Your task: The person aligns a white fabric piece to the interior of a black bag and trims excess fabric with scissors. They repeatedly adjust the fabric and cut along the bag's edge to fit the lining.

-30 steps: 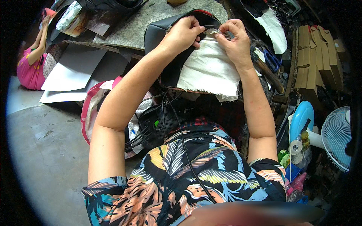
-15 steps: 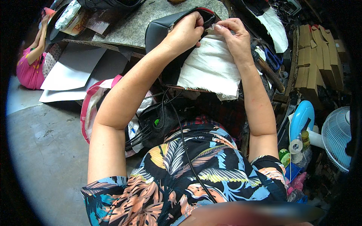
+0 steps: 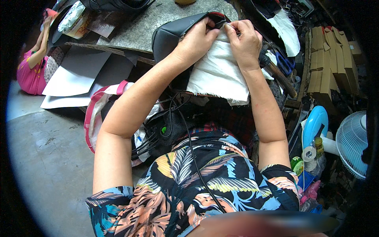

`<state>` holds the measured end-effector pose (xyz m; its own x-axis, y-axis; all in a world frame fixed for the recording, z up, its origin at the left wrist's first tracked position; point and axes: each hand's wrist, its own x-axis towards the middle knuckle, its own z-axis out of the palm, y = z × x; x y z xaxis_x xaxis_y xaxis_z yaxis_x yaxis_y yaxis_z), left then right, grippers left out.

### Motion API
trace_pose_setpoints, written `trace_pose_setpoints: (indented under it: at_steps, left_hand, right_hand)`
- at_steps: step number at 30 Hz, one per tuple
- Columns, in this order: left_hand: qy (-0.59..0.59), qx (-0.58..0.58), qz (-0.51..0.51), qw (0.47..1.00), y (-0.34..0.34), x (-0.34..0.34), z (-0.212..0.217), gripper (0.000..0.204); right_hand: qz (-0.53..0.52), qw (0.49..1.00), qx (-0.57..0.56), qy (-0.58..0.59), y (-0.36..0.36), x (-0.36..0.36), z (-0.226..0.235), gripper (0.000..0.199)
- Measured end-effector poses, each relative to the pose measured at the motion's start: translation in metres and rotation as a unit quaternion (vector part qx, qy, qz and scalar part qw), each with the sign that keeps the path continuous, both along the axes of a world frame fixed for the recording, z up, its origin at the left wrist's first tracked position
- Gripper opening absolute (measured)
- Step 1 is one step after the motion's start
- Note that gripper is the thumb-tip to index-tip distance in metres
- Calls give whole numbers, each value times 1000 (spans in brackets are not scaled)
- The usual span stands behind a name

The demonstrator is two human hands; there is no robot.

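Note:
A black leather-like piece (image 3: 167, 33), shaped like a shoe upper with a red inner edge, lies over the near edge of the worktable. My left hand (image 3: 195, 41) is closed on its rim, thumb on the near side and fingers tucked behind. Below the rim hangs a white cloth (image 3: 217, 79) with frayed edges, spread over my lap side. My right hand (image 3: 245, 43) pinches a small pale bit at the cloth's top edge, close to the black rim. Both sets of fingertips are near each other; exactly what lies between the right fingertips is partly hidden.
The grey worktable (image 3: 142, 19) carries a tub (image 3: 79, 21) at the left. Blue-handled scissors (image 3: 285, 63) and a wooden handle (image 3: 282, 81) lie right. Flat cardboard boxes (image 3: 329, 59) and a fan (image 3: 351, 144) stand farther right. White sheets (image 3: 75, 73) and another person (image 3: 33, 69) are left.
My left thumb has shifted right along the black rim. My right hand has turned, its fingers curling tighter at the cloth's top edge. The cloth has moved slightly with them.

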<state>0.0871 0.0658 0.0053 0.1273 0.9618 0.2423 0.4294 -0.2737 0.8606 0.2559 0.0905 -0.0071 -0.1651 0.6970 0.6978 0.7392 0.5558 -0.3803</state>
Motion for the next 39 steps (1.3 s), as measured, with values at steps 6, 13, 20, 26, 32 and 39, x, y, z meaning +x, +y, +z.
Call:
trace_pose_setpoints:
  at_steps: [6, 13, 20, 26, 32, 39]
  left_hand:
    - [57, 33, 39, 997, 5, 5, 0, 31]
    - [138, 98, 70, 983, 2, 8, 7, 35]
    - [85, 55, 39, 994, -4, -1, 4, 21]
    - [103, 113, 56, 987, 5, 6, -3, 25]
    - [115, 64, 49, 990, 17, 4, 2, 33]
    - [88, 47, 65, 993, 16, 8, 3, 34]
  right_hand:
    - [59, 996, -52, 38, 1, 6, -2, 16]
    - [84, 988, -91, 89, 2, 10, -4, 20]
    - [-12, 984, -169, 59, 1, 0, -1, 23]
    - [-17, 978, -194, 78, 7, -1, -1, 23]
    - [43, 972, -195, 121, 9, 5, -1, 18]
    - [5, 984, -177, 3, 12, 9, 26, 22]
